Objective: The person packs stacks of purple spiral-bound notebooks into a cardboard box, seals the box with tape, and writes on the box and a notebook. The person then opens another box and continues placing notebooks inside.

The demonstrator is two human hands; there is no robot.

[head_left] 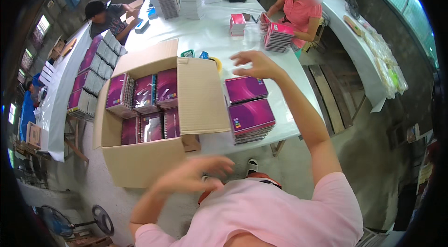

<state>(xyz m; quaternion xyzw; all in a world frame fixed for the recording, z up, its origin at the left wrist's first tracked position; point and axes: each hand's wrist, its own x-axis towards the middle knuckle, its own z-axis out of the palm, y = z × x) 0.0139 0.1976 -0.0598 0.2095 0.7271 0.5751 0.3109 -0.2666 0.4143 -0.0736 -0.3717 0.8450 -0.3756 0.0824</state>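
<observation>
We see our right hand raised over the long white-covered desk, fingers spread and slightly curled, holding nothing. Just below and a little toward us from it lie two stacks of purple-covered spiral notebooks at the near right edge of the desk, one stack behind the other. The farther stack sits almost under the palm, close beneath the fingertips though not touched; the nearer stack lies further along our forearm. Their long sides run roughly across our view, tilted slightly, with the bound edges facing toward the box.

Our left hand hovers low, near our chest and in front of the near wall of the large open brown cardboard box. Its fingers are loosely spread and somewhat blurred, and it grips nothing. The box stands to the left of the stacks, its right flap folded out and lying between the stacks and the rows of purple notebooks packed on edge inside.

So the right hand is clearly the nearer one to the loose stacks, and the box lies leftward from them, across the flap.

Further along the desk, a person in a pink shirt handles a pile of pink notebooks, and another in a dark cap works at the far left.
</observation>
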